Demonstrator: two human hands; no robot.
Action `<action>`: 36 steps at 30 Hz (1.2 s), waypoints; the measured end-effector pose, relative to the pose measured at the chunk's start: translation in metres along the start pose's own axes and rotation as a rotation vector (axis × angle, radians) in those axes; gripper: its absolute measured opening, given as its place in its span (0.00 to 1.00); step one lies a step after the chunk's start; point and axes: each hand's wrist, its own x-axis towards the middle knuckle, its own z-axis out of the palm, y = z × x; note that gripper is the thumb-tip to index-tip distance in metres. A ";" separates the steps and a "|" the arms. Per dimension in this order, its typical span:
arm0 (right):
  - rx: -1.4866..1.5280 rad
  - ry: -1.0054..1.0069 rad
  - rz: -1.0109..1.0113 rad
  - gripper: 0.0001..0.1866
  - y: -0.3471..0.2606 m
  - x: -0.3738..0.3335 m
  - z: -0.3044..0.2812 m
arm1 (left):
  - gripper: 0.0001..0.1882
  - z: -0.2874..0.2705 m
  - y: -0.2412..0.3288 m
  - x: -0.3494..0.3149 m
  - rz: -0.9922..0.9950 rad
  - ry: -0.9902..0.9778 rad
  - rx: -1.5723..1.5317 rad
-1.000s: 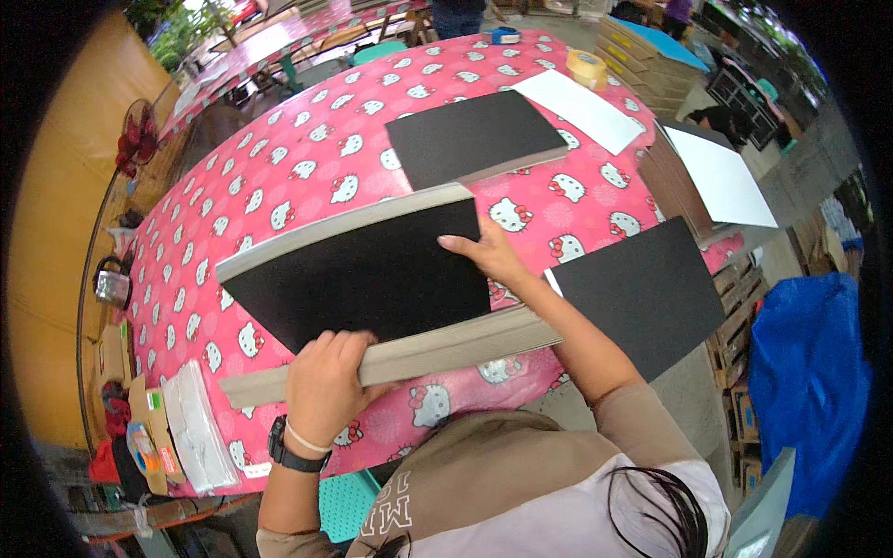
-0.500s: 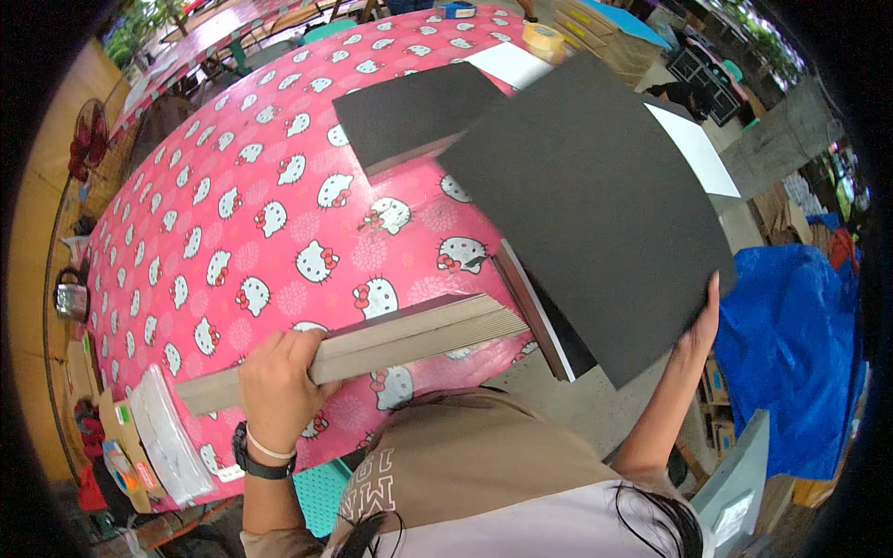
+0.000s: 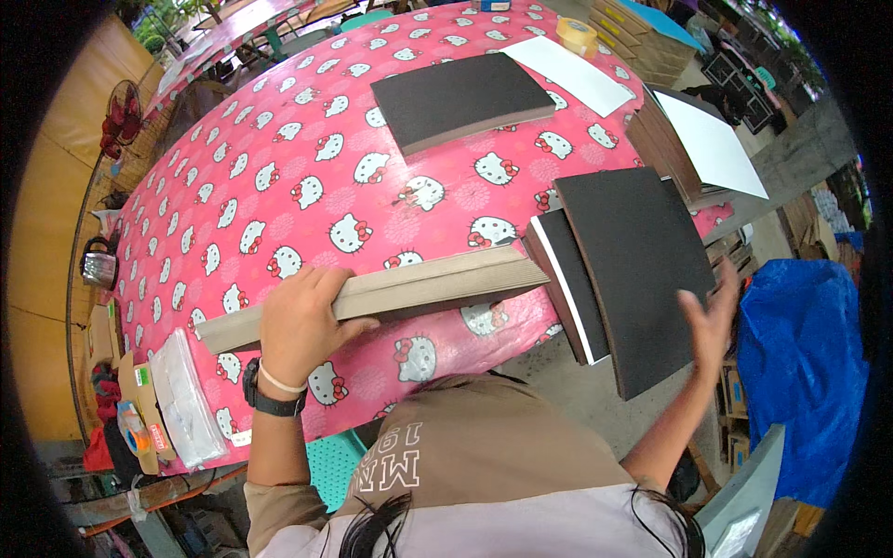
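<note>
- Table (image 3: 307, 237): pink-patterned covering, glossy; presumably lets smooth boards slide.
- Black-faced stack (image 3: 642, 288): located at the person's right, over a second dark stack with a white layer (image 3: 562, 265); the near end projects past the table edge. Judged heavy as a block and fairly stiff, with layers liable to shear. Take hold at opposite edges, with support under the projecting end. The right hand (image 3: 711, 312) is beside its right edge, fingers spread wide and gripping nothing; contact cannot be confirmed.
- Grey-edged bundle (image 3: 437, 284): located at the near side of the table, apparently standing on a long edge, layered ends facing right. Judged weighty, stiff across its faces, and likely to fan apart or tip if loosely held; corners appear the parts most easily dented. Take hold across the full thickness, ideally at both ends. The left hand (image 3: 302, 321) clasps it near its left end, fingers over the top, thumb on the near side.
- Clear plastic pack (image 3: 191, 400): lies flat at the table's left corner; contents whitish, not identifiable.
- Small carton (image 3: 149, 395): left of the pack; blue and orange items show at it, whether inside or in front cannot be told.
- Metal kettle (image 3: 99, 266): beyond the table's left edge; interior not visible.
</note>
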 end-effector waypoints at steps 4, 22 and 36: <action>0.575 -0.712 -0.241 0.52 -0.069 -0.017 0.150 | 0.43 -0.019 -0.020 -0.012 -0.018 0.086 -0.012; 0.512 -0.557 -0.093 0.25 -0.081 -0.045 0.208 | 0.37 0.122 -0.147 -0.180 -0.672 0.610 -1.247; 0.535 -0.679 -0.008 0.26 -0.072 0.129 0.296 | 0.29 0.091 -0.153 0.052 -0.716 0.540 -1.187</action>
